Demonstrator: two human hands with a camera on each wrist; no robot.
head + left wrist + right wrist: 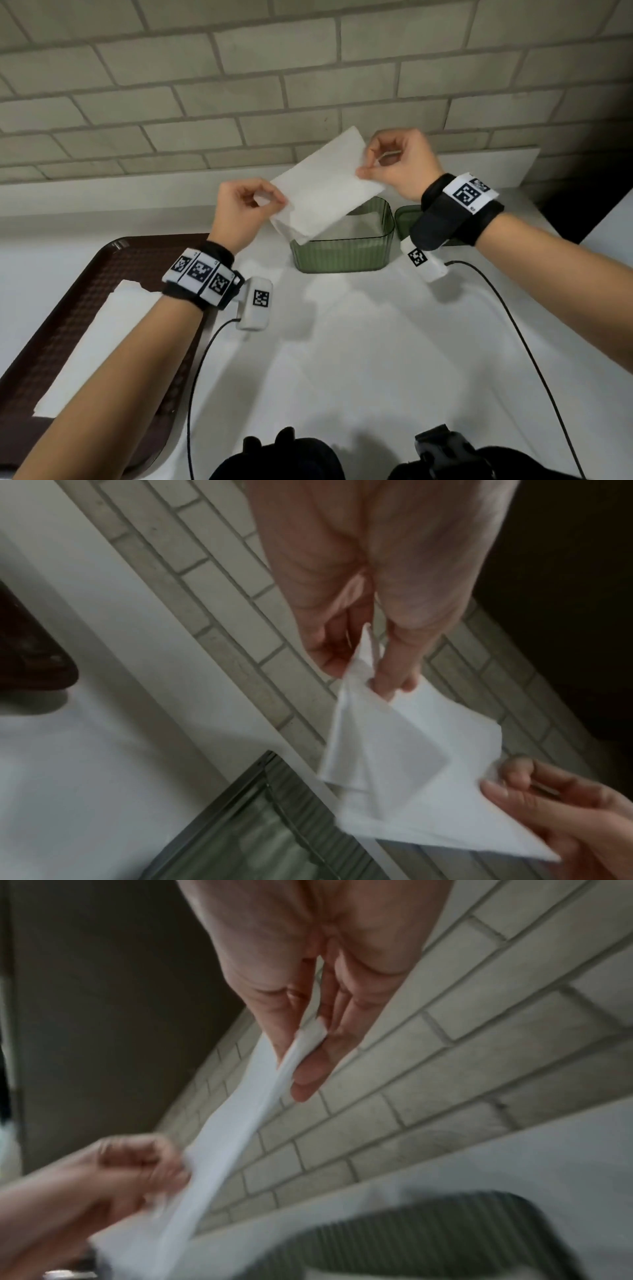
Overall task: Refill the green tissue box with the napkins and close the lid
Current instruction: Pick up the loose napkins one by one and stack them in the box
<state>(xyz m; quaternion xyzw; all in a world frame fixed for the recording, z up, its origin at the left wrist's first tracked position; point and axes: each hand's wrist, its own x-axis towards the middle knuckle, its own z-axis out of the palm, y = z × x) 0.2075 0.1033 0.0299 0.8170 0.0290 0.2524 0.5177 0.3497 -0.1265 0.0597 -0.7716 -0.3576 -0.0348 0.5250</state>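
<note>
Your left hand (245, 210) pinches the near-left corner of a white napkin (325, 186) between thumb and fingers (394, 674), and your right hand (400, 164) pinches its far-right edge the same way. The napkin hangs stretched and tilted between them, above the open green tissue box (342, 255), which stands on the white surface (376, 342) with white napkins showing inside. The green lid (406, 216) lies just right of the box, mostly hidden behind your right wrist. More napkins (99, 342) lie stacked on the brown tray (85, 267) at your left. A brick-pattern wall (239, 85) rises behind.
</note>
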